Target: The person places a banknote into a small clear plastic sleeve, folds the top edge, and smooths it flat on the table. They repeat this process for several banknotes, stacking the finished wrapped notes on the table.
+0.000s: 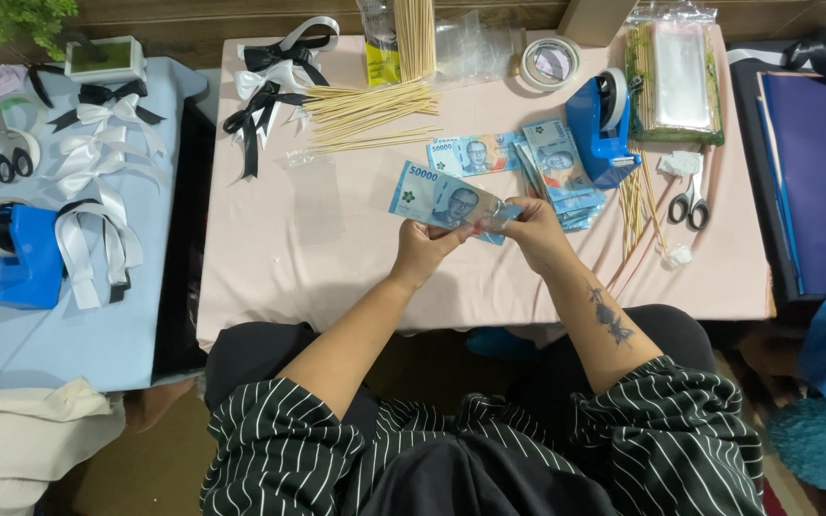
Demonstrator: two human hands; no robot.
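Note:
My left hand and my right hand together hold a blue banknote above the pink table. The left hand grips its lower edge. The right hand pinches its right end, where a bit of clear film seems to wrap it. A fanned pile of blue banknotes lies just behind my right hand, with one more banknote flat to its left.
Bamboo skewers, black and white ribbon bows, a blue tape dispenser, a tape roll, scissors and a pack of clear sleeves lie on the pink table. The blue side table holds more bows, scissors and a second dispenser.

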